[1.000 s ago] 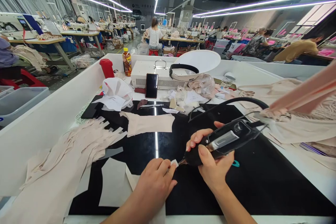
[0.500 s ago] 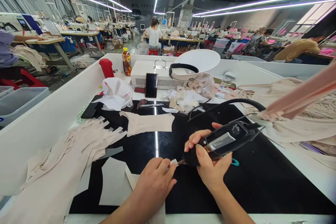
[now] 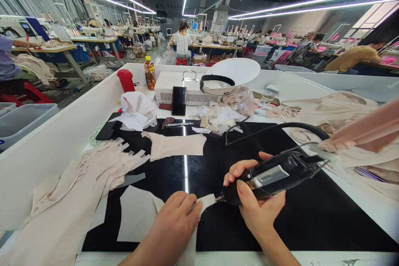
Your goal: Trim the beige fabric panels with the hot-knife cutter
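My right hand is wrapped around a black corded handheld power tool with a narrow metal tip, pointing left. That tip meets the end of a beige fabric strip. Closed over the strip, my left hand holds it against the black mat. A thin grey edge shows at my left fingers; its kind is unclear. Under and beside my left wrist lie a pale pattern-shaped piece and more of the fabric, partly covered by my forearm.
Beige fabric pieces are heaped at left, and a flat cut piece lies ahead. Behind stand a phone, a white vented box and a drink bottle. Pink cloth hangs at the tool's rear. White walls border the table.
My right hand and the tool have shifted right and slightly down. My left hand has moved slightly left, and more of the strip shows between its fingers and the tip.
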Motion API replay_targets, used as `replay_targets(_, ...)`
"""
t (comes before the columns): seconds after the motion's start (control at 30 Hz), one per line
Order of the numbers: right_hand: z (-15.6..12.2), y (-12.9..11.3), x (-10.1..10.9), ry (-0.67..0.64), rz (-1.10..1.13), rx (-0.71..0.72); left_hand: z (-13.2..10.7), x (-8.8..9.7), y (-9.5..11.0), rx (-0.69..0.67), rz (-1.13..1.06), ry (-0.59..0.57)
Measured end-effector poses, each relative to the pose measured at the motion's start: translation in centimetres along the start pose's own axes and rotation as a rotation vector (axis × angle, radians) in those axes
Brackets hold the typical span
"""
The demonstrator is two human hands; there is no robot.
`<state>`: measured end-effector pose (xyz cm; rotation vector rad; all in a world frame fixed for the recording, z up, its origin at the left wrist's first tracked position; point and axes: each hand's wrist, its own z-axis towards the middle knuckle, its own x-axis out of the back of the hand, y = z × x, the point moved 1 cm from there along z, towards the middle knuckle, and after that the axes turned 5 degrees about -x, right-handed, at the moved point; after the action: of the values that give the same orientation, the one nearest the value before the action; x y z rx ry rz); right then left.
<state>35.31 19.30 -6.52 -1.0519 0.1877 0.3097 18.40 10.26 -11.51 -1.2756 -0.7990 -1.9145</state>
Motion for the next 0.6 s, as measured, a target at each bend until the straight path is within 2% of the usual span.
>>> replay_targets(0.17, -0.25, -0.25, 0.11, 0.015, -0.019, 0.007, -0.67, -0.29, 0.05, -0.025, -0.013, 0.062)
replay_targets(0.37, -0.46, -0.31, 0.1, 0.025, -0.031, 0.007, -0.69, -0.25, 0.06, -0.047, -0.053, 0.042)
replay_targets(0.6, -0.3, -0.3, -0.14, 0.056, -0.023, 0.031, -0.56, -0.46, -0.32, -0.086, -0.061, 0.103)
